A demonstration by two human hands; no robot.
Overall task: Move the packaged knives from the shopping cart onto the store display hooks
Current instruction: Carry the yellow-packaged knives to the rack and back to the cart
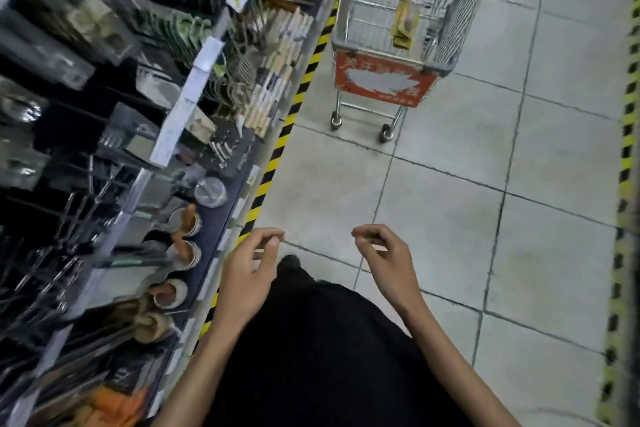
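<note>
Facing the shopping cart (462, 10) with both hands empty, the fetching step not yet begun.
Left hand (247, 274) and right hand (384, 258) hang loosely curled before the body, holding nothing. One yellowish package (406, 22), probably a packaged knife though too blurred to confirm, stands inside the cart near its red-signed end. The next move likely calls for stepping forward, reaching in, then turning left to the display hooks (86, 184).

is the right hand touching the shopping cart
Apart. The head view shows the right hand holding nothing, with bare floor tiles between it and the shopping cart.
</note>
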